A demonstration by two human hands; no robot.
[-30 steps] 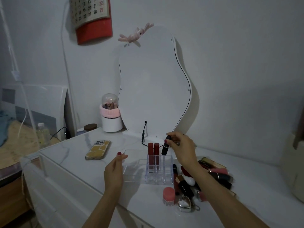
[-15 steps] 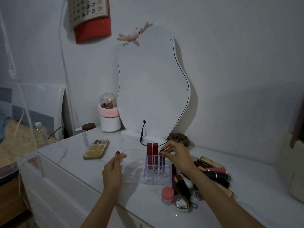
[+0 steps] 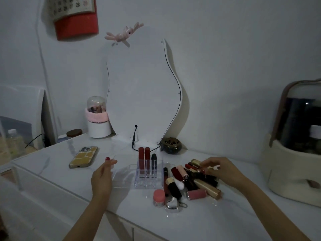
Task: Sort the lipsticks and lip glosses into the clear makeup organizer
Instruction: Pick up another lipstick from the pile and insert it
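On white dresser [image 3: 199, 221], three tubes [image 3: 147, 163] stand upright in organizer [image 3: 149, 184].

Readable text appears only on the wall calendar [image 3: 73, 7], hanging far up and to the left of the left hand's fingers [image 3: 111, 161]. Its lowest rows of date numerals show partly; "28" reads clearly, with blurred two-digit numbers beside it. The labels on the cosmetics are too dim to read.
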